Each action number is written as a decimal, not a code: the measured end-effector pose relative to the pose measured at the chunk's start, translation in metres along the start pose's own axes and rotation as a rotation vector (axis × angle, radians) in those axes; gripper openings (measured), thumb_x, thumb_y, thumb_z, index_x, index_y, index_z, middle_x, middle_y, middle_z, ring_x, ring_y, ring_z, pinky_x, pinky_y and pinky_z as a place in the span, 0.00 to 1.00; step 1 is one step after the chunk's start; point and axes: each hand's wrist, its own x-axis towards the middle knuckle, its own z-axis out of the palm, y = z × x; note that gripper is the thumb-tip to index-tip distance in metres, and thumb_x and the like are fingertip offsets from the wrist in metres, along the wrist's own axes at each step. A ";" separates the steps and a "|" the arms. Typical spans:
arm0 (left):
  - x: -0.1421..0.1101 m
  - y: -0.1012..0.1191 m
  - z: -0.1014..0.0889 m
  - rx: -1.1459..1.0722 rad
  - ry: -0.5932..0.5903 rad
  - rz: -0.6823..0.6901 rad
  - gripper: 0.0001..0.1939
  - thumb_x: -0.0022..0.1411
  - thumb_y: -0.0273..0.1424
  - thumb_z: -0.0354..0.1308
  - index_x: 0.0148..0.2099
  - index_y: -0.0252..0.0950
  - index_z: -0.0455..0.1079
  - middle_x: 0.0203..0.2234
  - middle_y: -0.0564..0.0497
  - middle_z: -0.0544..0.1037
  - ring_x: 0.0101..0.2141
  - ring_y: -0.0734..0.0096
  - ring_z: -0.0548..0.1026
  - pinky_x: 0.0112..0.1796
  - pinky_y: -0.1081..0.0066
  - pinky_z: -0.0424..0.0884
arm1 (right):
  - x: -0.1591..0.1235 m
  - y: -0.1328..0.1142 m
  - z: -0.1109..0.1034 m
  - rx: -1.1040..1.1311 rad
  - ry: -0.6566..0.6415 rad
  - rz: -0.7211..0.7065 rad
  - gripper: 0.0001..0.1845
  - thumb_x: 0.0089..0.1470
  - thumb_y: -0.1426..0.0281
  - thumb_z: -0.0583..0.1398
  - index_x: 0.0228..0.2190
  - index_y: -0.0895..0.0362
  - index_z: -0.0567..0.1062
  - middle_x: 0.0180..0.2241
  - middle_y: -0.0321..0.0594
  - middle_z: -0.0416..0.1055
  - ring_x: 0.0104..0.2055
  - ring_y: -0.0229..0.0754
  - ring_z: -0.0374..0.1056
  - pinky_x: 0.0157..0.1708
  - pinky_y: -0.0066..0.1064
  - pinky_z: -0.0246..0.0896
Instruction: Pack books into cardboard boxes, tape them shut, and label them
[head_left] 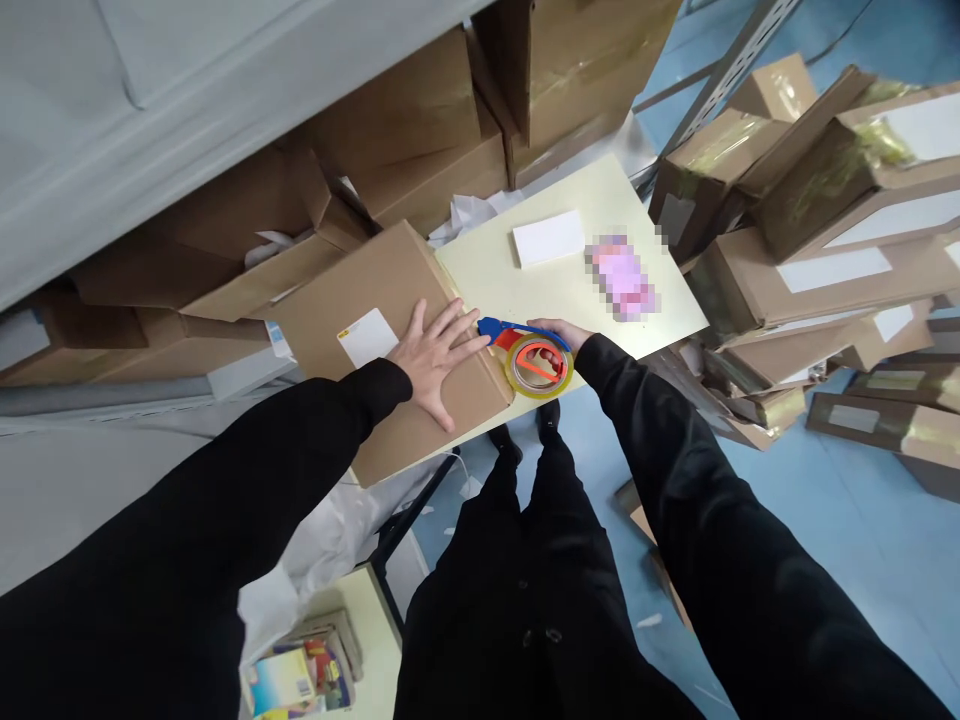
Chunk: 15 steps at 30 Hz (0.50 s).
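A closed cardboard box (330,310) with a white label (367,339) lies across the left part of a pale yellow tabletop (517,297). Spread flat on its top, my left hand (439,362) has its fingers apart and pointing right. My right hand (564,335) is wrapped round a blue and orange tape dispenser (525,332) that carries a roll of clear yellowish tape (517,377). The dispenser's blue end is at the box's right edge, close to my left fingertips; whether it touches the cardboard I cannot tell.
On the tabletop lie a small white box (548,239) and a blurred-out pink item (622,278). Large open cartons (405,120) line the back. Taped boxes (832,260) are piled at the right on the blue floor. Magazines (300,672) lie on a lower surface at bottom left.
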 end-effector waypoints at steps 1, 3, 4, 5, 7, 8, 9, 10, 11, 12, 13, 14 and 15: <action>0.002 -0.001 -0.001 -0.019 -0.006 -0.009 0.69 0.26 0.61 0.63 0.68 0.40 0.44 0.67 0.36 0.39 0.63 0.28 0.36 0.53 0.32 0.24 | 0.000 0.000 -0.002 0.016 -0.007 0.002 0.14 0.58 0.64 0.55 0.36 0.64 0.73 0.26 0.44 0.76 0.27 0.43 0.73 0.33 0.34 0.71; 0.002 -0.003 -0.002 -0.053 -0.024 -0.024 0.69 0.26 0.61 0.63 0.68 0.40 0.45 0.67 0.35 0.40 0.62 0.28 0.38 0.52 0.31 0.23 | -0.004 0.004 -0.008 0.037 -0.003 0.027 0.15 0.59 0.64 0.54 0.37 0.64 0.73 0.27 0.45 0.76 0.28 0.44 0.73 0.34 0.36 0.71; 0.002 -0.003 -0.002 -0.067 -0.033 -0.028 0.68 0.26 0.61 0.63 0.68 0.40 0.45 0.67 0.35 0.40 0.62 0.28 0.38 0.52 0.30 0.23 | -0.009 0.008 -0.013 0.043 0.002 0.039 0.16 0.60 0.64 0.53 0.37 0.64 0.73 0.28 0.46 0.77 0.29 0.45 0.74 0.34 0.37 0.72; 0.001 -0.003 -0.002 -0.077 -0.038 -0.031 0.68 0.26 0.61 0.63 0.67 0.40 0.45 0.66 0.35 0.40 0.62 0.27 0.38 0.52 0.30 0.23 | -0.015 0.014 -0.018 0.046 0.006 0.045 0.16 0.60 0.64 0.53 0.37 0.64 0.73 0.29 0.47 0.77 0.30 0.45 0.74 0.35 0.37 0.72; 0.000 -0.003 -0.003 -0.091 -0.040 -0.035 0.66 0.28 0.60 0.63 0.67 0.41 0.45 0.67 0.36 0.40 0.62 0.27 0.38 0.51 0.29 0.23 | -0.033 0.033 -0.030 0.053 0.029 0.053 0.15 0.60 0.66 0.52 0.38 0.63 0.74 0.32 0.47 0.78 0.32 0.45 0.75 0.35 0.36 0.72; -0.001 -0.003 -0.003 -0.095 -0.037 -0.036 0.66 0.29 0.60 0.64 0.67 0.42 0.45 0.67 0.37 0.40 0.62 0.27 0.38 0.51 0.29 0.23 | -0.043 0.046 -0.034 0.055 0.050 0.054 0.15 0.60 0.67 0.52 0.38 0.63 0.74 0.32 0.47 0.78 0.32 0.44 0.75 0.35 0.34 0.72; -0.001 -0.002 -0.003 -0.098 -0.032 -0.038 0.65 0.29 0.59 0.64 0.68 0.42 0.44 0.67 0.37 0.40 0.62 0.27 0.39 0.51 0.29 0.24 | -0.053 0.062 -0.038 0.061 0.080 0.069 0.14 0.60 0.68 0.52 0.38 0.63 0.75 0.32 0.47 0.78 0.31 0.43 0.75 0.34 0.33 0.73; -0.001 -0.002 -0.004 -0.100 -0.028 -0.038 0.65 0.30 0.59 0.64 0.68 0.42 0.44 0.67 0.37 0.40 0.62 0.27 0.39 0.51 0.29 0.24 | -0.062 0.079 -0.039 0.072 0.102 0.106 0.14 0.59 0.69 0.52 0.37 0.63 0.75 0.32 0.47 0.78 0.31 0.43 0.75 0.34 0.32 0.73; -0.001 -0.001 -0.004 -0.102 -0.026 -0.038 0.65 0.31 0.59 0.64 0.68 0.43 0.43 0.67 0.37 0.40 0.62 0.28 0.39 0.51 0.29 0.24 | -0.070 0.097 -0.038 0.105 0.111 0.126 0.15 0.59 0.68 0.52 0.38 0.62 0.75 0.33 0.47 0.78 0.32 0.43 0.75 0.34 0.31 0.73; -0.001 -0.001 -0.005 -0.104 -0.026 -0.039 0.64 0.31 0.58 0.64 0.68 0.43 0.43 0.67 0.37 0.40 0.62 0.28 0.39 0.51 0.29 0.24 | -0.075 0.114 -0.034 0.141 0.115 0.140 0.15 0.59 0.68 0.51 0.38 0.62 0.76 0.34 0.48 0.78 0.33 0.43 0.76 0.35 0.31 0.73; -0.001 -0.001 -0.006 -0.107 -0.027 -0.042 0.64 0.32 0.58 0.64 0.68 0.43 0.42 0.67 0.37 0.40 0.62 0.28 0.39 0.51 0.29 0.24 | -0.078 0.128 -0.028 0.176 0.114 0.155 0.15 0.60 0.68 0.51 0.37 0.61 0.76 0.33 0.47 0.78 0.33 0.42 0.75 0.34 0.30 0.73; -0.001 -0.002 -0.007 -0.111 -0.028 -0.051 0.64 0.33 0.58 0.64 0.68 0.43 0.42 0.67 0.37 0.40 0.62 0.29 0.38 0.51 0.29 0.24 | -0.078 0.140 -0.020 0.210 0.113 0.150 0.16 0.60 0.66 0.51 0.36 0.61 0.76 0.30 0.46 0.78 0.31 0.42 0.75 0.32 0.30 0.73; 0.000 -0.003 -0.008 -0.117 -0.026 -0.073 0.64 0.33 0.58 0.64 0.68 0.43 0.41 0.67 0.38 0.39 0.63 0.29 0.37 0.52 0.29 0.24 | -0.075 0.146 -0.011 0.248 0.126 0.119 0.17 0.60 0.65 0.50 0.34 0.60 0.76 0.28 0.45 0.78 0.30 0.42 0.75 0.31 0.30 0.73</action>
